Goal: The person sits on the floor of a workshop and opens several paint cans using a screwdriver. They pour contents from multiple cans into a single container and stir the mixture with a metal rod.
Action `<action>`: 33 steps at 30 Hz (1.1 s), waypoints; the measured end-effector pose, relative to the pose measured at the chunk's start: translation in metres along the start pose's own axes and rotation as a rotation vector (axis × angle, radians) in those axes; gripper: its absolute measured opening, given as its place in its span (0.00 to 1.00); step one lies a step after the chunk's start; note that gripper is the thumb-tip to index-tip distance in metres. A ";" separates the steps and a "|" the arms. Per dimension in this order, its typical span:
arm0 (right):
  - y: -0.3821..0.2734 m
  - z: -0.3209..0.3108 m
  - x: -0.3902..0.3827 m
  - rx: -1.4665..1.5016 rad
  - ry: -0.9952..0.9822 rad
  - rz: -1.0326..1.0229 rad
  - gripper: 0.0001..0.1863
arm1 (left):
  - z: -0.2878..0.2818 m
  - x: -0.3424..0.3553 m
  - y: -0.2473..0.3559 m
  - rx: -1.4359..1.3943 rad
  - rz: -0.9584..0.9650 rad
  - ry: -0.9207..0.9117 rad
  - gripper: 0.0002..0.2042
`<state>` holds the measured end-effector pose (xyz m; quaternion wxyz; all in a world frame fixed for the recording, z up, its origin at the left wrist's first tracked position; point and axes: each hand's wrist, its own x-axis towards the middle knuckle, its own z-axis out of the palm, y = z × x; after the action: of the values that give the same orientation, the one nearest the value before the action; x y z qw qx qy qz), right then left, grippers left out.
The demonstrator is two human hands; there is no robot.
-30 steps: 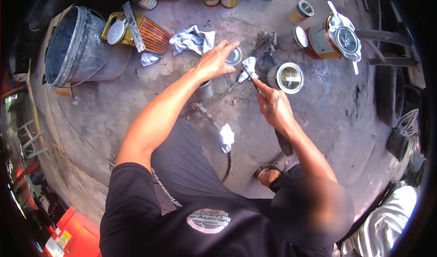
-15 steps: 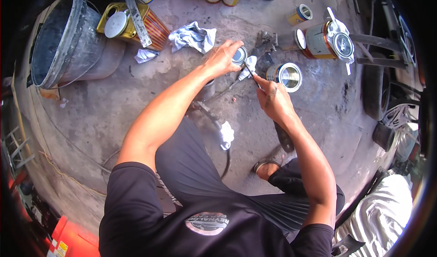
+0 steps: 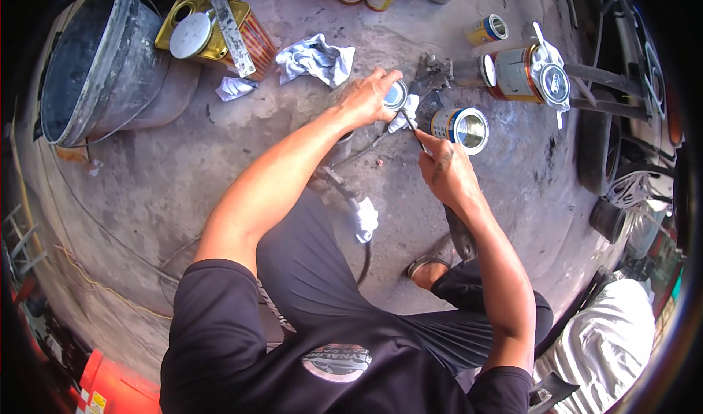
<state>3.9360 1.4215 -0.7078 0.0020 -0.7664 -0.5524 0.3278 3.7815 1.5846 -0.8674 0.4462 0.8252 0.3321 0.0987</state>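
Observation:
My left hand [image 3: 364, 100] is closed around a small paint can [image 3: 395, 95], whose round lid faces up and to the right. In my right hand [image 3: 448, 168] is a thin dark tool [image 3: 410, 121], gripped with the index finger stretched along it. Its far end reaches the lower rim of the small can; whether it sits under the lid I cannot tell. A crumpled white rag [image 3: 405, 113] lies just behind the tool. To the right of the tool stands an uncovered paint can [image 3: 470, 130] with a shiny metal rim.
A big grey bucket [image 3: 139, 84] and a rectangular yellow tin [image 3: 253, 37] stand at left, beside a crumpled cloth [image 3: 316, 58]. A larger can [image 3: 512, 73] sits at right, near a small can [image 3: 487, 29]. A hose [image 3: 366, 256] runs below my hands. Several cans line the far side.
The view has shifted slightly, so most things sit a little differently. Both hands keep their grips; the tool's end stays at the small can's rim.

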 end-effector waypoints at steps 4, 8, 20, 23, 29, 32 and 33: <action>-0.004 0.000 0.000 -0.005 0.024 -0.034 0.26 | 0.004 0.000 -0.005 -0.007 0.008 0.008 0.44; -0.006 -0.006 0.006 -0.066 -0.005 -0.080 0.26 | 0.008 0.003 -0.009 -0.008 0.078 0.077 0.45; 0.014 0.085 -0.011 0.037 0.148 0.016 0.42 | 0.006 0.007 -0.005 0.082 0.058 0.055 0.43; 0.014 0.087 -0.009 0.089 0.098 0.017 0.43 | 0.006 0.004 -0.001 0.072 0.008 0.039 0.44; 0.035 0.096 -0.007 0.086 0.179 -0.053 0.46 | 0.004 0.005 0.006 0.093 0.013 0.047 0.43; 0.053 0.126 -0.005 0.155 0.284 -0.156 0.48 | 0.004 0.006 0.005 0.117 -0.004 0.038 0.42; 0.059 0.136 -0.002 0.191 0.333 -0.195 0.48 | 0.004 0.006 0.004 0.117 0.015 0.052 0.42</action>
<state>3.9165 1.3480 -0.8352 0.1976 -0.7492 -0.5825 0.2455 3.7897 1.5835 -0.8671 0.3878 0.8494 0.3427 0.1038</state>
